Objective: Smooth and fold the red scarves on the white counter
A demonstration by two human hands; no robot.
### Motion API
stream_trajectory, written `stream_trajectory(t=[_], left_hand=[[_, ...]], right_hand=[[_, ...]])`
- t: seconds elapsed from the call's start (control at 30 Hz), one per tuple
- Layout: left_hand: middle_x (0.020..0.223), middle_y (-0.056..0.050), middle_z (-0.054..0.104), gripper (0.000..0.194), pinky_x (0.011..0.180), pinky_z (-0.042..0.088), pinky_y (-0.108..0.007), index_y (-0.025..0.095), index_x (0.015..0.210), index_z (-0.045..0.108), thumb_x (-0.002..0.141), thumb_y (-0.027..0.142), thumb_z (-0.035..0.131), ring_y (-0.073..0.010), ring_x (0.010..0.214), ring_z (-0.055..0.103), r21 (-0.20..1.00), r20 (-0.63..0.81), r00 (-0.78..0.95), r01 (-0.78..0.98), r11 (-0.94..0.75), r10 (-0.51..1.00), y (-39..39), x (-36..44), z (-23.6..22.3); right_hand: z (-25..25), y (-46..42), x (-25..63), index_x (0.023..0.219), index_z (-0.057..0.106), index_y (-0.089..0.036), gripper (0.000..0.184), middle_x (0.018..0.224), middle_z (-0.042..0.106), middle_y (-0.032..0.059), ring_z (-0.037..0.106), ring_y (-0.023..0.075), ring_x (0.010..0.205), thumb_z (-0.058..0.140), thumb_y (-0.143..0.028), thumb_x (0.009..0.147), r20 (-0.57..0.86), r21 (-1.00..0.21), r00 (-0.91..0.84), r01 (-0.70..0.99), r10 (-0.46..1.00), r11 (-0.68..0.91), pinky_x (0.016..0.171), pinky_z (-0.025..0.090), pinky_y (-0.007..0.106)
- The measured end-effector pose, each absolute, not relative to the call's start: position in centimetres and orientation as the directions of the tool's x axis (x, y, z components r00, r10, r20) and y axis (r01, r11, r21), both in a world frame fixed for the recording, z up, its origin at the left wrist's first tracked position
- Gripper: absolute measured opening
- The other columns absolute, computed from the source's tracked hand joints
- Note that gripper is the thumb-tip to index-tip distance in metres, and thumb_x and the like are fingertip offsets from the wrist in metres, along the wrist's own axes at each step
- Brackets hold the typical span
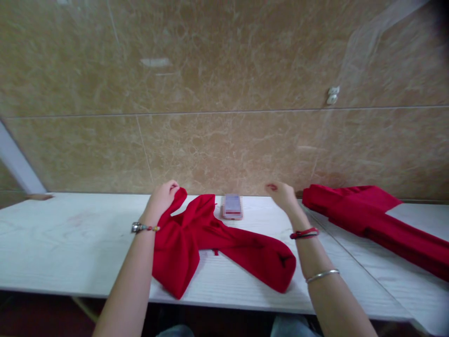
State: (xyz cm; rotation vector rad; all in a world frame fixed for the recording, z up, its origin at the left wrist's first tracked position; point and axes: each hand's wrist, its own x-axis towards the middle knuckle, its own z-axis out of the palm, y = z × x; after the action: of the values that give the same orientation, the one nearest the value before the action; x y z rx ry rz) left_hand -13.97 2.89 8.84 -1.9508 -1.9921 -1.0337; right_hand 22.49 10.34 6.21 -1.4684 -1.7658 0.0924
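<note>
A red cloth garment piece point(191, 229) lies crumpled on the white table, with a tube-like part stretching to the right. My left hand point(163, 199) is closed on its upper left edge and lifts that edge slightly near the wall. To the right, my right hand point(283, 194) hovers over the table's back edge, apart from the red cloth, its fingers curled together. Whether anything small is between those fingers cannot be made out. Between my hands, a phone-like flat object point(232, 207), blurred on its face, lies by the wall.
More red cloth point(365, 213) lies folded along the right side of the white table point(70, 243). A seam crosses the tabletop there. Behind it rises a brown marbled tile wall point(224, 84) with a small white figure point(333, 95) stuck to it.
</note>
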Motion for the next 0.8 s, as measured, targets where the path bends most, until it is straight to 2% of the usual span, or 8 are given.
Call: stream_trajectory(t=[0.1,0.17,0.23,0.3,0.43,0.63,0.7,0.8], left_hand=[[0.082,-0.004,0.065,0.019,0.073,0.042,-0.027,0.019,0.08,0.058,0.084,0.027,0.04,-0.0177,0.078,0.059,0.342,0.59,0.062,0.884,-0.318,0.805,2.4,-9.3,10.4],[0.083,-0.002,0.065,0.019,0.076,0.042,-0.026,0.019,0.081,0.058,0.084,0.027,0.041,-0.0167,0.079,0.059,0.337,0.602,0.173,0.83,-0.444,0.78,1.0,-7.3,11.6],[0.083,-0.001,0.065,0.018,0.077,0.042,-0.026,0.019,0.082,0.058,0.084,0.028,0.043,-0.0159,0.08,0.059,0.328,0.622,0.255,0.774,-0.541,0.741,-0.5,-6.2,12.7],[0.082,0.0,0.064,0.017,0.076,0.043,-0.025,0.019,0.082,0.058,0.084,0.029,0.044,-0.0152,0.079,0.059,0.325,0.645,0.298,0.726,-0.605,0.704,-1.7,-6.0,13.5],[0.081,0.0,0.063,0.018,0.074,0.045,-0.025,0.018,0.084,0.058,0.085,0.031,0.046,-0.0141,0.076,0.058,0.362,0.707,0.245,0.68,-0.638,0.663,-2.5,-6.7,14.0],[0.077,0.0,0.062,0.017,0.071,0.045,-0.024,0.017,0.082,0.059,0.084,0.03,0.047,-0.013,0.072,0.058,0.381,0.687,0.27,0.656,-0.651,0.674,-2.6,-7.5,13.9],[0.076,0.0,0.063,0.017,0.069,0.045,-0.023,0.018,0.081,0.06,0.084,0.03,0.048,-0.0127,0.071,0.058,0.375,0.658,0.324,0.642,-0.669,0.68,-3.0,-7.3,14.0],[0.074,0.001,0.063,0.018,0.068,0.045,-0.023,0.018,0.078,0.061,0.083,0.031,0.05,-0.0127,0.07,0.058,0.372,0.628,0.363,0.638,-0.675,0.689,-3.8,-7.1,14.3]], right_hand=[[5.8,9.6,14.8,0.102,0.064,-0.016,0.029,0.096,0.067,0.0102,0.061,0.0191,0.085,0.058,-0.021,0.073,0.488,-0.526,-0.442,0.539,0.752,0.658,0.076,0.046,0.03],[5.1,9.0,11.2,0.118,0.054,-0.016,0.052,0.116,0.058,0.0123,0.055,0.0212,0.103,0.066,-0.025,0.068,0.537,-0.577,-0.555,0.306,0.635,0.757,0.082,0.045,0.032],[4.7,8.4,9.0,0.123,0.048,-0.019,0.061,0.128,0.049,0.0114,0.047,0.0221,0.114,0.068,-0.029,0.067,0.59,-0.624,-0.609,0.072,0.53,0.778,0.087,0.044,0.034],[4.7,8.0,8.1,0.116,0.053,-0.019,0.049,0.123,0.053,0.0091,0.048,0.0214,0.112,0.065,-0.032,0.071,0.581,-0.68,-0.683,-0.109,0.443,0.725,0.088,0.043,0.034],[5.3,6.7,7.8,0.098,0.059,-0.017,0.029,0.099,0.063,0.0049,0.058,0.0175,0.092,0.06,-0.036,0.076,0.492,-0.823,-0.782,-0.276,0.382,0.496,0.086,0.044,0.034],[5.6,4.0,6.7,0.124,0.043,-0.027,0.063,0.129,0.048,0.0025,0.043,0.0162,0.117,0.07,-0.031,0.068,0.49,-0.871,-0.734,-0.398,0.47,0.287,0.099,0.035,0.032],[5.6,3.8,6.3,0.126,0.042,-0.027,0.067,0.129,0.048,0.0018,0.044,0.0158,0.116,0.071,-0.031,0.066,0.488,-0.872,-0.729,-0.395,0.479,0.289,0.099,0.035,0.031],[6.1,4.1,6.5,0.113,0.053,-0.023,0.057,0.113,0.058,0.001,0.052,0.016,0.104,0.074,-0.031,0.062,0.493,-0.867,-0.749,-0.379,0.444,0.323,0.092,0.04,0.031]])
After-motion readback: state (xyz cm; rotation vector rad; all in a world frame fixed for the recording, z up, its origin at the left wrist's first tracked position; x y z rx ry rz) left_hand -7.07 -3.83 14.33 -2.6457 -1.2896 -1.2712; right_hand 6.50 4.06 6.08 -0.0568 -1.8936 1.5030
